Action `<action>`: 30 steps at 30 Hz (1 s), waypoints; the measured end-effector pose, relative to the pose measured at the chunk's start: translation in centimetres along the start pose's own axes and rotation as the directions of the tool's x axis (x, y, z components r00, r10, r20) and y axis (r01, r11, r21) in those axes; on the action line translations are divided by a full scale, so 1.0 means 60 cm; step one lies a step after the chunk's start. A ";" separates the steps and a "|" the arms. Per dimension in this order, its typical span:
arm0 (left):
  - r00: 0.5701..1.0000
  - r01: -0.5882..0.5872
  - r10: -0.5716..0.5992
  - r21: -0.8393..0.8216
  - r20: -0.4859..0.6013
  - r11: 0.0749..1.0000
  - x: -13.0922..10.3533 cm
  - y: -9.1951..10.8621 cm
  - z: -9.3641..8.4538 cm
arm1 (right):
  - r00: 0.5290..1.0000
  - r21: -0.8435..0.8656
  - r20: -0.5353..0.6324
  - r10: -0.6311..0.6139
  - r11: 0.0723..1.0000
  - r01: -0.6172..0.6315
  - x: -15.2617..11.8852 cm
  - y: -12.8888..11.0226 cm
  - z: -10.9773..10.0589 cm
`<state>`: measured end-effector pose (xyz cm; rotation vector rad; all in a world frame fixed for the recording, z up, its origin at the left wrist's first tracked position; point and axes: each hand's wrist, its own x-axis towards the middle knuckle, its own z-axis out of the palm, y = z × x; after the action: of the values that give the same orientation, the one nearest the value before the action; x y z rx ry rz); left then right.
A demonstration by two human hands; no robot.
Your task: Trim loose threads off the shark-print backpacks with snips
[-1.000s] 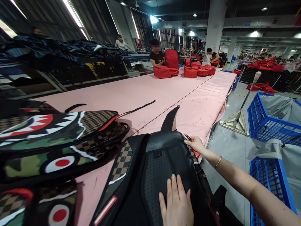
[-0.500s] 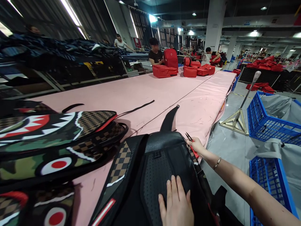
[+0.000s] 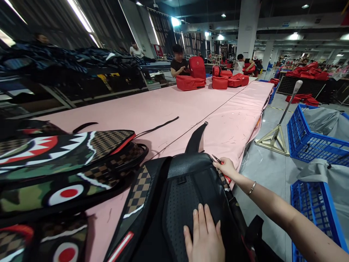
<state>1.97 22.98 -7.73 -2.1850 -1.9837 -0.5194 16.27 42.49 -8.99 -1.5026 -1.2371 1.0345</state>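
Note:
A black backpack (image 3: 152,218) with checkered side panels lies in front of me, its padded back panel facing up. My left hand (image 3: 205,234) rests flat on that panel with fingers stretched out. At the bag's upper right edge, my right hand (image 3: 225,168) is closed around small thread snips (image 3: 217,159), whose dark tips point up and left over the edge. Part of their red handle shows below the hand. A black strap (image 3: 196,138) extends from the top of the bag onto the pink table (image 3: 152,105).
Camouflage bags with shark-mouth prints (image 3: 68,149) are stacked at the left. Red bags (image 3: 191,83) stand at the table's far end near a seated person (image 3: 178,65). Blue crates (image 3: 313,138) and a metal stand (image 3: 275,140) occupy the floor at right.
My right hand and the snips have moved slightly left and up, closer to the bag's top corner. My left hand has stayed in place.

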 end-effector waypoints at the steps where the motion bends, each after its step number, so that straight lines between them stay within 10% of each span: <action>1: 1.000 0.001 -0.001 -0.006 0.000 1.000 0.000 0.000 0.000 | 1.000 -0.023 0.001 -0.006 1.000 0.006 0.004 -0.001 0.000; 19: 1.000 -0.005 0.005 -0.012 0.000 1.000 0.000 0.000 -0.005 | 0.947 -0.410 0.032 -0.320 0.860 0.304 -0.021 -0.041 -0.028; 30: 1.000 -0.020 0.021 0.036 -0.023 0.999 0.005 0.003 -0.014 | 0.955 -0.518 0.104 -0.277 0.805 0.290 -0.021 -0.050 -0.005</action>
<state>2.04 22.96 -6.80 -2.1665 -1.9414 -0.5005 15.67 41.49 -5.96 -1.6355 -1.8054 0.5259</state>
